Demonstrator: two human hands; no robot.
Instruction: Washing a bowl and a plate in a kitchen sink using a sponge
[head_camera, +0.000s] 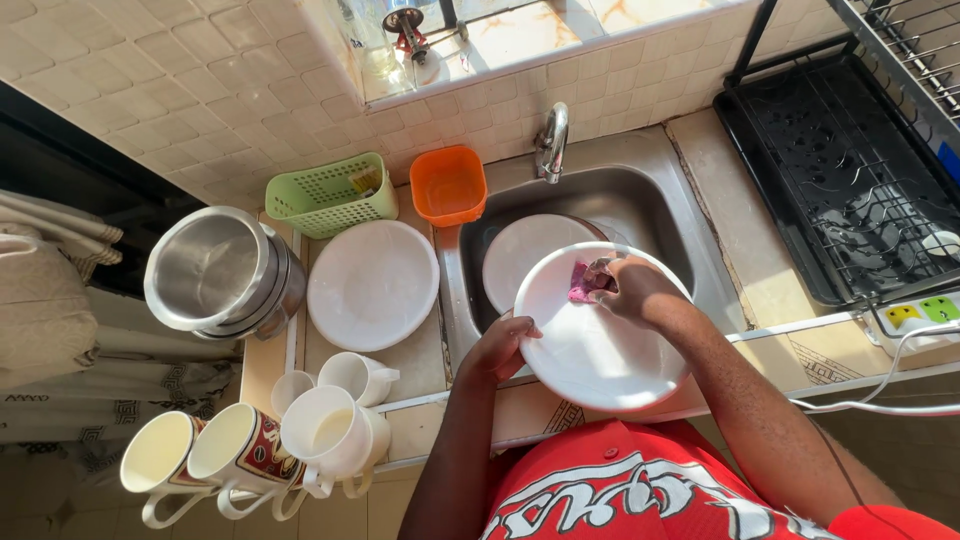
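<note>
Head view, looking straight down at a kitchen sink. A white plate (590, 345) is being held over the near edge of the steel sink (650, 195), tilted a little toward the person. The left hand (500, 345) is being closed on the plate's left rim, thumb lying on the upper face, fingers hidden underneath. The right hand (635, 288) is being curled tightly around a pink cloth (580, 282), which is being pressed against the plate's upper part near the far rim; part of the cloth is being hidden by the fingers. A second white plate (525, 255) is lying in the sink basin, partly covered by the held plate. The tap (552, 140) is being seen at the back of the sink; water flow cannot be told. On the counter just left of the sink a third white plate (372, 285) is lying flat, with a green basket (330, 195) and an orange tub (449, 185) behind it against the tiled wall. Stacked steel pots (220, 272) are standing further left. White mugs (330, 430) are being grouped at the near left counter edge. A black dish rack (850, 180) is standing to the right of the sink.
</note>
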